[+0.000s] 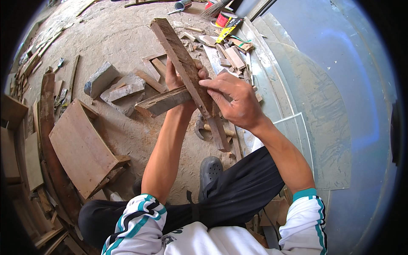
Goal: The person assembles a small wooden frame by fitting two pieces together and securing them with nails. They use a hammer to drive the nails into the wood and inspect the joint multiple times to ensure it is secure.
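Two rough, weathered lengths of timber are joined crosswise in front of me, a long wooden beam [176,51] and a shorter wooden block [163,103] sticking out to the left. My left hand [171,77] is wrapped round them from behind, partly hidden by the wood. From the right, my right hand [240,100] reaches over with thumb and forefinger pinched against the beam's side; whatever is between the fingertips is too small to make out. Below the beam lies a claw hammer [199,127] on the ground, its wooden handle partly covered.
Broken concrete blocks [102,78] and a wooden panel box [83,148] lie at left among planks. Wood offcuts [233,57], a red can [225,19] and a yellow-black package [229,29] are at the far right. Glass sheets [314,102] lie along the right.
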The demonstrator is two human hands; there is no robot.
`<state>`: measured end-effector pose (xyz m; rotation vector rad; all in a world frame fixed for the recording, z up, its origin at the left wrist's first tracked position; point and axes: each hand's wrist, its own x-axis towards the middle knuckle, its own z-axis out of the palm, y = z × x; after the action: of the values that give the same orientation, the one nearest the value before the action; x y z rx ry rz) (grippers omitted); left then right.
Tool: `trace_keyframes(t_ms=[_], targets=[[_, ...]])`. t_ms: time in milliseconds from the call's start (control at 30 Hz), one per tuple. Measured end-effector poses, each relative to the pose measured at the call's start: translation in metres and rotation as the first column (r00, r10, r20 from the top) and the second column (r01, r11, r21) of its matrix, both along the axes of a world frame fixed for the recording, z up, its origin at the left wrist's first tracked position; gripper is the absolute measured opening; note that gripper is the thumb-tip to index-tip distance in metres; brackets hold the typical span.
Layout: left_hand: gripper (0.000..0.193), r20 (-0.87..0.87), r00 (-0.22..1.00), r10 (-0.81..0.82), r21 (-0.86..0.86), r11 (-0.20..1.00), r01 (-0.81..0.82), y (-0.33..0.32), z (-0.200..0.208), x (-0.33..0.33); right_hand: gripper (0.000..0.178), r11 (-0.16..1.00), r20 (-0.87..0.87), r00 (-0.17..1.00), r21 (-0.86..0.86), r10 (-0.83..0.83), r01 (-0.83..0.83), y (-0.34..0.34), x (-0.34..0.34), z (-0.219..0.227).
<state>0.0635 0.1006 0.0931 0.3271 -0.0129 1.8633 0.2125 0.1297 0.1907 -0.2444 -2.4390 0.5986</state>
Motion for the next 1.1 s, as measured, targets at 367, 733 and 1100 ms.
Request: trace_keyframes(t_ms=[367,733,1100], targets=[[0.078,0.150,0.988,-0.036,0.088,0.996,0.023,0.001,-0.003,0.007,0.021,0.998,0.044,0.997,-0.002,0.056,-0.056,-0.001,0.000,0.002],[0.044,0.320,0.927,-0.195,0.515,0.857,0.003,0.017,-0.036,0.000,0.014,0.996,-0.030,0.997,0.049,0.078,-0.076,0.005,0.006,0.018],[0.013,0.096,0.995,-0.016,0.593,0.804,-0.044,0.013,-0.026,-0.001,0.012,0.997,0.019,1.000,0.081,-0.018,0.016,0.014,0.010,0.016]])
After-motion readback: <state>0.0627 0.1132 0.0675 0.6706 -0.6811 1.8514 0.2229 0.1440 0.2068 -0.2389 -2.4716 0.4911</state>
